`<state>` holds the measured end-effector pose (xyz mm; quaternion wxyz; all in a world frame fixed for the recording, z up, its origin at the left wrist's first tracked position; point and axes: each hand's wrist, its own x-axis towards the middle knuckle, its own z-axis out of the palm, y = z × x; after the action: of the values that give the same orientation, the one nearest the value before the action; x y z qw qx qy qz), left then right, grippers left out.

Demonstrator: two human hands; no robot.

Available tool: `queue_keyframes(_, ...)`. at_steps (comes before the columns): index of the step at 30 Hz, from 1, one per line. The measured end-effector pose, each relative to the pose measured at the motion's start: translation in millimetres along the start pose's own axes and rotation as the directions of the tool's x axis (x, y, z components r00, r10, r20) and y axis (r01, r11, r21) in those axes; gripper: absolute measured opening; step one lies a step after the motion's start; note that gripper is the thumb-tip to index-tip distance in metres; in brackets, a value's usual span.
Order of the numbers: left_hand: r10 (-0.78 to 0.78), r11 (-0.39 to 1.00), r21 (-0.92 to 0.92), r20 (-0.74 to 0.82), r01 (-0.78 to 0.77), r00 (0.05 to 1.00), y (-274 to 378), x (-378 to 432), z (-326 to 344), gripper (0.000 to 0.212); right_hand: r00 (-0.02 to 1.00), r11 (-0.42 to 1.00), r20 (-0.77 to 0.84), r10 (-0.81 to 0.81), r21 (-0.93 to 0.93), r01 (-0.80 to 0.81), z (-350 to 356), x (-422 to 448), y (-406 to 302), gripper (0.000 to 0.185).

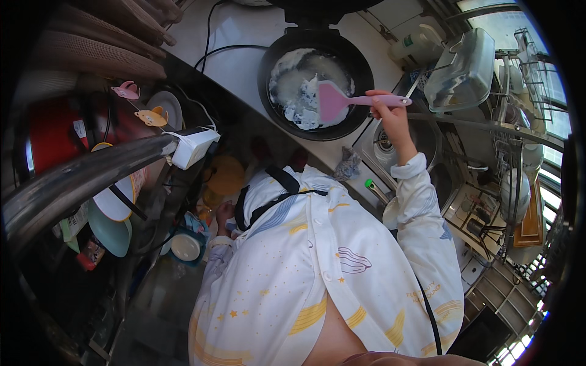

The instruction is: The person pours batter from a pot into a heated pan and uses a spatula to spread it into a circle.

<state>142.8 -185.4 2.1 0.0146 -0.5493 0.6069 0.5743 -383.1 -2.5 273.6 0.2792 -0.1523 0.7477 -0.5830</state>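
Observation:
My right hand (389, 121) grips the handle of a pink spatula (334, 101). Its broad blade rests in a round black electric pan (316, 133), against a whitish, partly set mixture (300, 98) spread unevenly over the pan's bottom. The pan's hinged lid (320, 5) stands raised at the far side, cut off by the top of the view. Low at my left side hangs my left hand (224, 214), its fingers curled, away from the pan; whether anything is in it is unclear.
The pan stands on a white counter (238, 68) with a black cord. Right of it are a metal sink (384, 142), a crumpled cloth or bag (348, 164) and a rack holding a clear glass container (462, 68). A metal rail (91, 171) with a white power strip (194, 147) crosses the left.

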Motion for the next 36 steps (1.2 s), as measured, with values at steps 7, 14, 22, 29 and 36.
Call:
queue_keyframes(7,-0.063,0.996,0.064,-0.029,0.065,0.998,13.9,-8.1,0.8,0.031,0.999,0.997,0.003,0.035,-0.064,-0.035,12.8,0.7,12.6,0.018)
queue_keyframes(14,-0.126,0.982,-0.14,-0.013,0.123,0.992,-67.4,11.5,7.0,0.03,1.0,0.999,-0.017,0.006,-0.036,-0.007,-18.5,0.1,-2.9,0.019)
queue_keyframes(22,0.035,0.993,-0.107,-0.046,-0.04,0.998,-27.8,7.5,4.7,0.029,0.997,0.999,0.067,0.025,-0.034,-0.023,6.1,7.3,6.8,0.018)
queue_keyframes(29,-0.059,0.998,-0.002,-0.01,0.059,0.998,-11.7,0.8,2.5,0.028,0.996,0.996,0.063,0.061,-0.074,-0.056,-19.6,11.9,8.8,0.018)
queue_keyframes(36,-0.036,0.999,-0.04,-0.019,0.035,0.999,-37.8,10.6,4.4,0.025,0.993,0.996,0.118,-0.002,-0.086,0.013,-13.1,17.8,-9.2,0.018)
